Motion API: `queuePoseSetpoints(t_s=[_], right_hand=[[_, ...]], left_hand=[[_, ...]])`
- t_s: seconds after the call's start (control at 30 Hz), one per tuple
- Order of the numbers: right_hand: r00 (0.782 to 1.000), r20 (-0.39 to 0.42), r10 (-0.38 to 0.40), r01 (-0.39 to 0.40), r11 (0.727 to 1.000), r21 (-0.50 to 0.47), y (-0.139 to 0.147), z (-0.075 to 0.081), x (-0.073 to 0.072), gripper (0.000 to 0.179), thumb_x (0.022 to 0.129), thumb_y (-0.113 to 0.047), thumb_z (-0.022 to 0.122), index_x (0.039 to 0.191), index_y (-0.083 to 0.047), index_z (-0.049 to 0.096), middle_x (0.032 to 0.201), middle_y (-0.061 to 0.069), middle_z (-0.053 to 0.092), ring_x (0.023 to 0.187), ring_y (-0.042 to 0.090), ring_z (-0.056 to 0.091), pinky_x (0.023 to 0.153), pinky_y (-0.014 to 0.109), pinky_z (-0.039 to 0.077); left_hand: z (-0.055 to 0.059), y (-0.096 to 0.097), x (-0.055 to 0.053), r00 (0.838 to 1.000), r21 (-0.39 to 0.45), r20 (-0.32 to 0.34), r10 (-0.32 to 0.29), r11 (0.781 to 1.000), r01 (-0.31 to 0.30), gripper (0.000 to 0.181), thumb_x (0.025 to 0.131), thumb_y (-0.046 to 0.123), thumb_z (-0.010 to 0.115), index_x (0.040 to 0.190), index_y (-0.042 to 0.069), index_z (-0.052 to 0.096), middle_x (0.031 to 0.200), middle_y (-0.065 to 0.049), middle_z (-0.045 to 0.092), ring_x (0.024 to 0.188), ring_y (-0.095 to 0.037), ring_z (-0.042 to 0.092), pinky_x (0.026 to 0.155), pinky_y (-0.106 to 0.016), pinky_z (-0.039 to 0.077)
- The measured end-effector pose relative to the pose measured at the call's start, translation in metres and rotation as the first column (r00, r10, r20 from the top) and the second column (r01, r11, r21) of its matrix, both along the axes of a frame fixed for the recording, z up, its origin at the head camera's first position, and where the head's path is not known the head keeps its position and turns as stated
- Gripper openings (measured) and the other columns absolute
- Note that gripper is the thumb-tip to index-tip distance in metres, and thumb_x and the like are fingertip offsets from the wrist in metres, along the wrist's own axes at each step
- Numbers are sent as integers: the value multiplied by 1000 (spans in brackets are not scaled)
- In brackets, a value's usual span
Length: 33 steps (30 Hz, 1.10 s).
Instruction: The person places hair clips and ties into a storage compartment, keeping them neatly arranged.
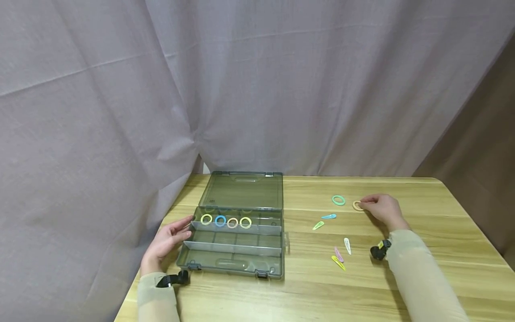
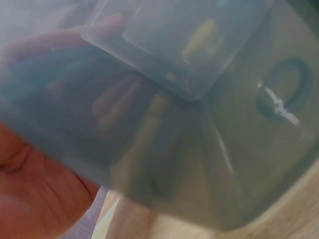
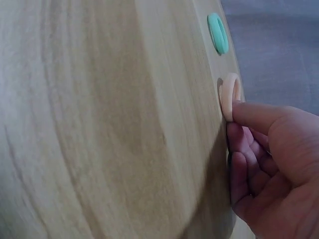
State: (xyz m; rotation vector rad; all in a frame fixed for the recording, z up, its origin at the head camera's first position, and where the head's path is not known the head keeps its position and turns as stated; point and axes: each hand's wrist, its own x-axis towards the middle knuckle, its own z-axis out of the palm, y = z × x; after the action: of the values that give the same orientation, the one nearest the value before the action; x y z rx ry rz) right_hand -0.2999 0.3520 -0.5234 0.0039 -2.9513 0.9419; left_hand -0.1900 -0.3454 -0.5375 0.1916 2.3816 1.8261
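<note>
My right hand [image 1: 384, 209] pinches a pale orange hair tie [image 3: 228, 97] at the back right of the table, thumb and fingers at its near edge. Just left of it lies a green hair tie [image 1: 338, 200]. My left hand [image 1: 166, 241] holds the left side of a see-through grey compartment box [image 1: 231, 264], fingers at its rim. The lid [image 1: 241, 190] lies folded back behind the box. A row of hair ties sits in the rear compartment: a yellow one [image 1: 206, 219], a blue one [image 1: 220, 220], a pinkish one [image 1: 232, 222] and another yellow one [image 1: 245, 222].
Several snap hair clips lie between box and right arm: blue [image 1: 329, 216], green [image 1: 318, 226], white [image 1: 348, 246], purple [image 1: 339, 254] and yellow [image 1: 338, 263]. A grey curtain [image 1: 281, 89] hangs along the back edge of the wooden table [image 1: 306, 290].
</note>
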Motion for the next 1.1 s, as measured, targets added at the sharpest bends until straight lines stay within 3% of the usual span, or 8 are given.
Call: queuePoseSetpoints(t_s=[0.4, 1.1], right_hand=[[1000, 14, -11, 11, 1000, -26, 7, -9, 1, 44, 101, -40, 74, 117, 1, 78, 111, 21, 77, 109, 46, 66, 98, 63, 47], [999, 27, -28, 30, 997, -67, 3, 3, 8, 43, 101, -39, 75, 115, 1, 78, 107, 18, 78, 106, 42, 67, 94, 59, 49]], left_hand=[[-3, -2, 0, 1000, 3, -4, -2, 1000, 2, 61, 101, -1, 69, 155, -12, 44, 161, -28, 42, 146, -47, 43, 104, -15, 45], [5, 0, 2, 1000, 16, -1, -5, 1000, 5, 59, 102, -3, 67, 156, -12, 44, 161, -27, 41, 146, -47, 42, 105, -14, 44]])
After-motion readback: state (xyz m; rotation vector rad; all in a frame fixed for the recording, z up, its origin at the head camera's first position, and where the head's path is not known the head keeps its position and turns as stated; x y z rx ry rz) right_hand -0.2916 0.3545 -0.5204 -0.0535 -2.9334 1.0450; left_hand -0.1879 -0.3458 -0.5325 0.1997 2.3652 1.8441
